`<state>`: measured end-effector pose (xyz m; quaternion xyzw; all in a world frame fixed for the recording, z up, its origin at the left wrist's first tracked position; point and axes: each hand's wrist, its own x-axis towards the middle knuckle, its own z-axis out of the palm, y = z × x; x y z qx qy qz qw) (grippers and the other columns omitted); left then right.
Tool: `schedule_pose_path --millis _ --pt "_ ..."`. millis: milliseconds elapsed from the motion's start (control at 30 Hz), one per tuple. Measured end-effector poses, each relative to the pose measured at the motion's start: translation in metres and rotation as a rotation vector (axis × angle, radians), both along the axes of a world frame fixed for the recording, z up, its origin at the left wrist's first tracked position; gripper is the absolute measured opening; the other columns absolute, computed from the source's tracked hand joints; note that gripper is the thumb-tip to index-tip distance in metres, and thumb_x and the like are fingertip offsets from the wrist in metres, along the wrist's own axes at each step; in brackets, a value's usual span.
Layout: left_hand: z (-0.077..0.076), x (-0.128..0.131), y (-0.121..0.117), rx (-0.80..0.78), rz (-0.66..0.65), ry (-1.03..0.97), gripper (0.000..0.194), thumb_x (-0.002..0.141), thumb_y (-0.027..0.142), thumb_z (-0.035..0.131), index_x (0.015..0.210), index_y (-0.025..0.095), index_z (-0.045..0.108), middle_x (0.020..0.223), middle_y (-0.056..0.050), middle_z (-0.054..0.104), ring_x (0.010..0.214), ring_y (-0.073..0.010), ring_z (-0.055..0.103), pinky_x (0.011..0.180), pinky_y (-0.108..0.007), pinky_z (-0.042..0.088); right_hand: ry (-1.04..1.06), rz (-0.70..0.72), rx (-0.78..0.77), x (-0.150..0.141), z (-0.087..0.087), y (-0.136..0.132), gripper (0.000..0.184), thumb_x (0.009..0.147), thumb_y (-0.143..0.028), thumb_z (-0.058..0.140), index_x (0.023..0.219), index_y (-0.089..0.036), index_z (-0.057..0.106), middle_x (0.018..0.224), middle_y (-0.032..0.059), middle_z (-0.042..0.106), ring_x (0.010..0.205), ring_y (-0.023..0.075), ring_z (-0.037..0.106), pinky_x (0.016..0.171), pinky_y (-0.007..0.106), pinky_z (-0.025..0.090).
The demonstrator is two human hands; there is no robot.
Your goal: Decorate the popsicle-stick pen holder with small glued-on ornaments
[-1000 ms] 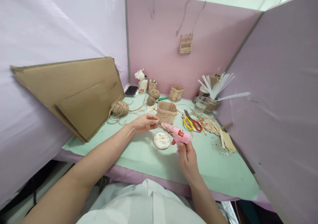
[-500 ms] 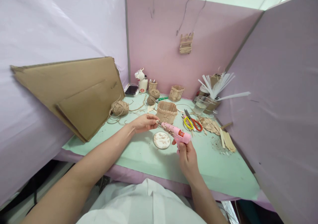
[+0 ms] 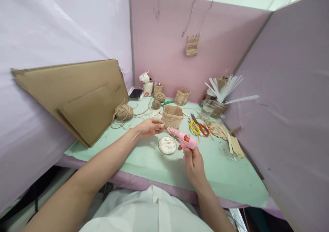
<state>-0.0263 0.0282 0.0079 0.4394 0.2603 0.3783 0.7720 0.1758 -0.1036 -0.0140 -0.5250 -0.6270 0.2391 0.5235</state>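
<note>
In my right hand [image 3: 193,160] is a pink hot glue gun [image 3: 182,138], its nozzle pointing left. My left hand [image 3: 151,126] pinches a small pale piece [image 3: 162,126] right at the nozzle's tip; the piece is too small to name. Just below the gun lies a round shallow dish [image 3: 167,145] with white bits in it. Behind the nozzle stands a light brown basket [image 3: 172,116] with an open top. Brownish scraps cling to the gun's barrel.
Scissors [image 3: 198,126] with yellow and red handles lie right of the basket. Twine balls [image 3: 124,112] and leaning cardboard [image 3: 84,101] are at left. A clear plastic cup [image 3: 207,109] and white glue sticks [image 3: 223,91] stand back right, wooden sticks [image 3: 235,145] nearer.
</note>
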Motion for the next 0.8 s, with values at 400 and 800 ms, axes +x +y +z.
schedule_pose_path --millis 400,800 --pt "0.007 0.002 0.001 -0.002 0.228 -0.059 0.030 0.055 0.023 0.085 0.074 0.010 0.067 0.068 0.000 0.061 0.063 -0.0052 0.056 0.064 -0.020 0.044 0.014 -0.071 0.110 0.026 0.017 -0.013 0.039 0.092 -0.046 0.036 0.104 -0.017 0.058 0.093 0.0093 0.063 0.065 0.0163 0.053 0.054 0.029 0.042" --pt "-0.002 0.003 0.011 -0.054 0.458 -0.018 0.033 0.051 0.021 0.086 0.079 0.013 0.069 0.073 0.000 0.065 0.063 -0.0049 0.056 0.062 -0.019 0.043 -0.880 -0.275 -0.303 0.097 0.005 0.007 0.022 0.079 -0.040 0.055 0.086 -0.019 0.057 0.070 0.0071 0.060 0.075 0.0261 0.056 0.054 0.029 0.036"
